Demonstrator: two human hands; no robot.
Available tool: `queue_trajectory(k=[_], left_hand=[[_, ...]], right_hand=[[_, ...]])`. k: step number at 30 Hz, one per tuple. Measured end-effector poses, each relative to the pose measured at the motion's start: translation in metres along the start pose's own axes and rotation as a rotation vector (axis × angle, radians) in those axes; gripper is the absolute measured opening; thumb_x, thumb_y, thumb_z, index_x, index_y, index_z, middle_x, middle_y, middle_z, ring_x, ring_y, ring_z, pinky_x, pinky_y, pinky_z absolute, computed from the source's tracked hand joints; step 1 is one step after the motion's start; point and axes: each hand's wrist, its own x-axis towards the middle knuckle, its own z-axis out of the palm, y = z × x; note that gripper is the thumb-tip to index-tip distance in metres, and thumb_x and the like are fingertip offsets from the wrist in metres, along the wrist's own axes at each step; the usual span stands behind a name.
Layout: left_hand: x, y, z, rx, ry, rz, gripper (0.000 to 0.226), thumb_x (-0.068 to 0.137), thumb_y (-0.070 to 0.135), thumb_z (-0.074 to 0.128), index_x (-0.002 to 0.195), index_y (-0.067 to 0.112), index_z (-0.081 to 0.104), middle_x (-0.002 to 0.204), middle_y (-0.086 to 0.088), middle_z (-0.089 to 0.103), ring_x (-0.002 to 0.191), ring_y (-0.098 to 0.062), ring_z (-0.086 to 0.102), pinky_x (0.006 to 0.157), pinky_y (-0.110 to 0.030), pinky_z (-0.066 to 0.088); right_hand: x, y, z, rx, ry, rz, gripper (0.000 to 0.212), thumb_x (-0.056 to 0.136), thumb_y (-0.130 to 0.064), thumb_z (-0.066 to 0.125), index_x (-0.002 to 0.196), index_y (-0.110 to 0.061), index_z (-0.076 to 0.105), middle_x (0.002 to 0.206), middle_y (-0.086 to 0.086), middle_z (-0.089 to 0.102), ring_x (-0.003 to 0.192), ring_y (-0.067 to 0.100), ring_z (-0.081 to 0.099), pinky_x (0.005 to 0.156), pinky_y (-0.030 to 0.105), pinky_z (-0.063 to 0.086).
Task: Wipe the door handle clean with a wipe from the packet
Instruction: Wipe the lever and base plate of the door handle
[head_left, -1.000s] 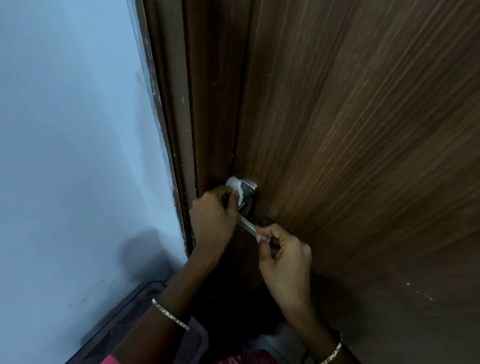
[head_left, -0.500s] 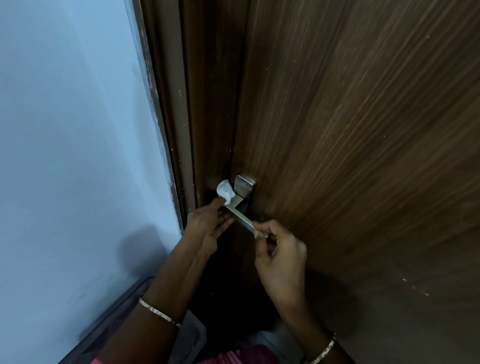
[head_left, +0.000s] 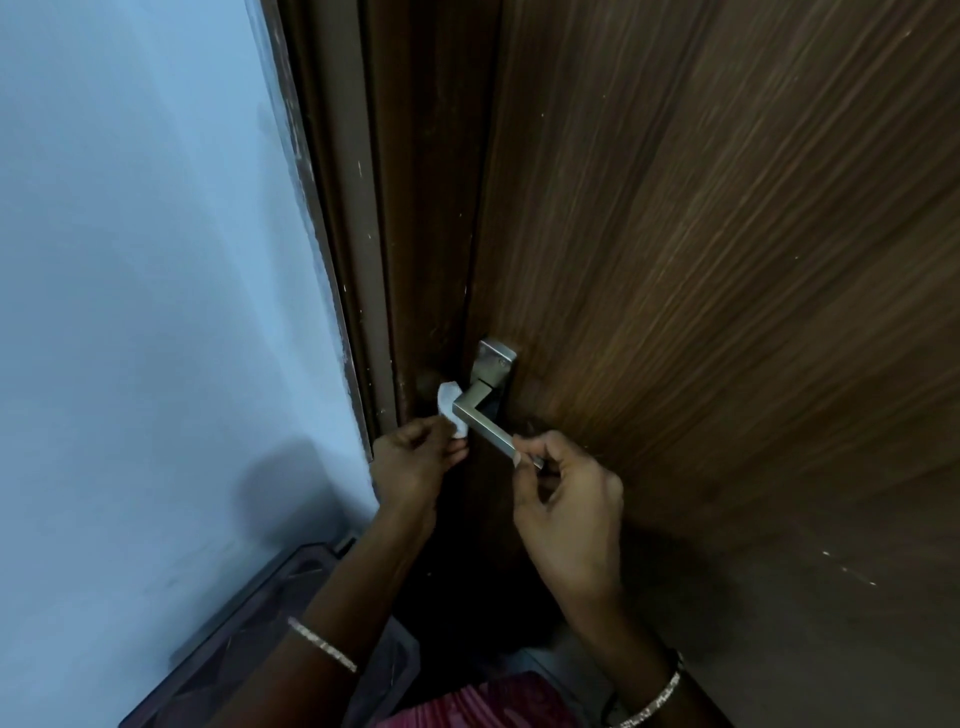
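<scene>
A silver lever door handle (head_left: 480, 415) on a square plate sits on the brown wooden door (head_left: 727, 260). My left hand (head_left: 413, 462) is just below and left of the handle's bend and pinches a small white wipe (head_left: 450, 408), which touches the bend. My right hand (head_left: 566, 493) grips the free end of the lever between thumb and fingers. No wipe packet is visible.
A pale blue wall (head_left: 145, 312) runs along the left, meeting the dark door frame (head_left: 363, 208). A dark container or mat edge (head_left: 249, 623) lies on the floor at lower left. Pink fabric (head_left: 483, 701) shows at the bottom.
My left hand has dropped from the handle's plate to below the lever's bend, taking the wipe with it. My right hand has stayed on the lever's end.
</scene>
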Motion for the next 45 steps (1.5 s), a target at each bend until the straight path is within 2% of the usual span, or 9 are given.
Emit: queue_trajectory(k=[7,18,21,25,29,33,36,38,45], left_hand=[[-0.012,-0.019,0.036,0.213,0.145,0.454,0.011,0.087,0.007,0.069,0.098,0.008,0.065,0.088,-0.006,0.074,0.079,-0.022,0.072,0.073,-0.046,0.059],[-0.007,-0.017,0.04,0.29,0.239,0.336,0.018,0.093,0.002,0.058,0.104,0.002,0.072,0.099,-0.012,0.076,0.091,-0.026,0.072,0.085,-0.046,0.058],[-0.013,-0.014,0.038,0.349,0.25,0.465,0.018,0.09,0.0,0.056,0.095,0.007,0.071,0.088,-0.006,0.074,0.082,-0.023,0.071,0.075,-0.037,0.058],[-0.015,-0.008,0.028,0.433,0.19,0.621,0.019,0.088,0.006,0.056,0.097,0.007,0.072,0.088,-0.003,0.074,0.076,-0.012,0.068,0.067,-0.006,0.047],[-0.015,-0.004,0.021,0.168,0.004,0.367,0.02,0.095,-0.001,0.057,0.107,0.004,0.072,0.098,-0.009,0.077,0.086,-0.015,0.075,0.075,-0.019,0.058],[-0.025,-0.004,0.013,-0.239,-0.223,0.006,0.021,0.096,0.0,0.056,0.112,-0.003,0.07,0.105,-0.016,0.076,0.095,-0.025,0.075,0.077,-0.029,0.061],[-0.033,-0.003,0.008,-0.332,-0.271,-0.069,0.021,0.094,-0.001,0.058,0.099,0.005,0.078,0.098,-0.011,0.078,0.091,-0.019,0.075,0.073,-0.025,0.06],[-0.035,-0.002,0.006,-0.344,-0.275,-0.102,0.024,0.091,0.0,0.061,0.087,0.011,0.081,0.094,-0.008,0.079,0.088,-0.017,0.076,0.071,-0.025,0.06],[-0.049,-0.007,0.005,-0.278,-0.366,-0.236,0.024,0.084,0.01,0.069,0.105,0.001,0.076,0.11,-0.018,0.075,0.1,-0.025,0.074,0.072,-0.024,0.06]], right_hand=[[-0.001,-0.003,0.0,-0.01,0.005,-0.005,0.015,0.091,-0.009,0.065,0.105,-0.013,0.071,0.107,-0.004,0.074,0.098,0.004,0.07,0.081,0.029,0.061],[0.0,0.0,0.001,-0.036,0.013,-0.041,0.013,0.092,-0.012,0.065,0.102,-0.017,0.07,0.106,-0.005,0.073,0.098,0.002,0.069,0.083,0.023,0.059],[0.0,0.001,0.002,-0.023,0.021,-0.043,0.014,0.091,-0.013,0.065,0.103,-0.019,0.07,0.105,-0.007,0.073,0.098,0.0,0.068,0.083,0.019,0.058],[0.0,0.002,0.003,-0.016,0.033,-0.039,0.013,0.09,-0.013,0.065,0.1,-0.02,0.069,0.101,-0.009,0.072,0.091,-0.001,0.068,0.078,0.024,0.059],[0.0,0.006,0.005,0.025,0.046,-0.027,0.012,0.09,-0.013,0.065,0.098,-0.019,0.07,0.101,-0.009,0.074,0.089,0.004,0.071,0.074,0.032,0.061],[0.001,0.016,0.004,0.185,0.02,-0.003,0.015,0.092,-0.012,0.067,0.103,-0.02,0.073,0.099,-0.013,0.076,0.092,-0.003,0.071,0.077,0.025,0.061],[-0.004,0.027,0.003,0.366,0.059,0.064,0.011,0.094,-0.023,0.067,0.101,-0.023,0.076,0.091,-0.012,0.077,0.089,0.003,0.073,0.076,0.021,0.058],[-0.007,0.034,0.004,0.486,0.076,0.189,0.017,0.094,-0.035,0.064,0.097,-0.022,0.076,0.091,-0.005,0.077,0.09,0.011,0.073,0.081,0.031,0.059],[0.007,0.038,-0.007,1.178,-0.347,0.641,0.048,0.099,-0.043,0.047,0.134,-0.014,0.061,0.132,0.01,0.068,0.125,0.02,0.063,0.108,0.038,0.043]])
